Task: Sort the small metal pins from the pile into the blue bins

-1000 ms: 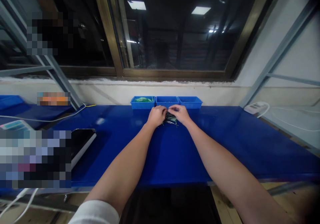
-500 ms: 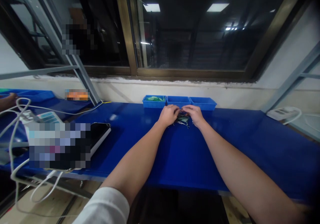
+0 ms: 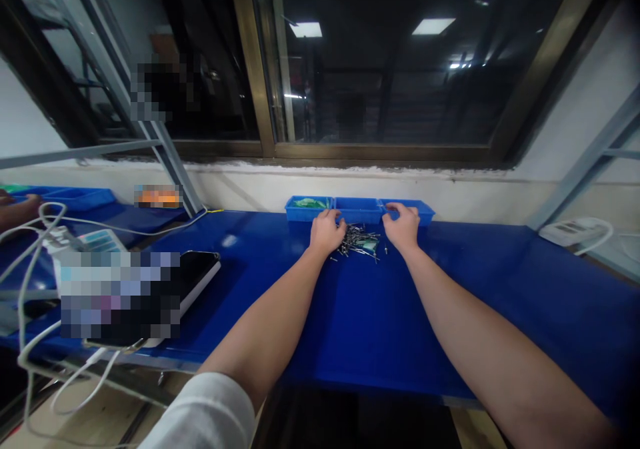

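Note:
A loose pile of thin metal screws or nails (image 3: 356, 237) lies on the blue tabletop, with a pale green piece (image 3: 370, 244) among them. My left hand (image 3: 327, 232) rests at the pile's left edge, its fingers curled together; what they pinch, if anything, is too small to make out. Over the front edge of the right-hand blue bin (image 3: 423, 214) is my right hand (image 3: 404, 227), thumb and forefinger apart, with nothing visible between them. The middle blue bin (image 3: 357, 207) stands just behind the pile. Green plastic packaging (image 3: 311, 203) lies in the left-hand blue bin (image 3: 295, 215).
A dark device with a white side (image 3: 197, 275), partly blurred out, and white cables (image 3: 30, 302) occupy the table's left. Another person's hand (image 3: 23, 207) is by blue bins (image 3: 90, 199) at far left. A white power strip (image 3: 567, 231) lies at right, near a metal frame post (image 3: 575, 169).
My right hand has moved from the pile to the right-hand bin, its thumb and forefinger parting. My left hand has shifted slightly left, leaving the pile in fuller view.

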Motion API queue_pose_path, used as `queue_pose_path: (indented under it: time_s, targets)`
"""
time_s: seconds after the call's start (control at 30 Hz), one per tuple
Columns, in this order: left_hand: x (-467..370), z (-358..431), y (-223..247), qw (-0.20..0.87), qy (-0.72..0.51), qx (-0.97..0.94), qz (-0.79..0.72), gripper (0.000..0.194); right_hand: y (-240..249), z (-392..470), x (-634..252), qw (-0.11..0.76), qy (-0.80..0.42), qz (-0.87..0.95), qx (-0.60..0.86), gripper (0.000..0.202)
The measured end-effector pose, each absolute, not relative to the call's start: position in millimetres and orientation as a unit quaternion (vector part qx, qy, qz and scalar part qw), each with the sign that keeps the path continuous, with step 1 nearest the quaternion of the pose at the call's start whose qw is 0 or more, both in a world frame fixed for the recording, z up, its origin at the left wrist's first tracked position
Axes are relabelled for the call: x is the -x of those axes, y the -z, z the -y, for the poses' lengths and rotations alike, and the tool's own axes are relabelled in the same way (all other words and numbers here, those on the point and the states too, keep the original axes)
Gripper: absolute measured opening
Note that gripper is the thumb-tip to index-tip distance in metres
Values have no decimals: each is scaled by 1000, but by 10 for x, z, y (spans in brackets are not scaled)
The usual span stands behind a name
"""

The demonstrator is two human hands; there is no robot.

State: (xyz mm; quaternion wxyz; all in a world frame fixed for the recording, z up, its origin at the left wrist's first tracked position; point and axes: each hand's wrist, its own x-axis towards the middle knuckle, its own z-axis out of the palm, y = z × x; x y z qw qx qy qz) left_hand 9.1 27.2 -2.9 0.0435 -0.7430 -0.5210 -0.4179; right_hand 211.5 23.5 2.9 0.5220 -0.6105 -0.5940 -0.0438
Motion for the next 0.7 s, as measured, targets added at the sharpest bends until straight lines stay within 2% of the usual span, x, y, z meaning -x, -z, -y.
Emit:
queue_pose_path:
  time_s: [0.23,0.3,0.43,0.53,0.7]
  targets:
    - [-100,-250,28,30,379,747,545,24,79,-294,-2239,464,-9,566,682,64]
    - [-102,-258,35,23,368,749,551,25,102,-288,-2234,477,12,553,683,61]
    - [-106,-293,73,15,321,762,563,30,111,-250,-2181,469,12,583,663,34]
    - [-106,-298,92,7,300,770,564,34,88,-203,-2167,396,-52,598,695,24]
    - [-117,-244,71,-16,269,778,568,36,-1,-159,-2248,285,-81,599,744,28]
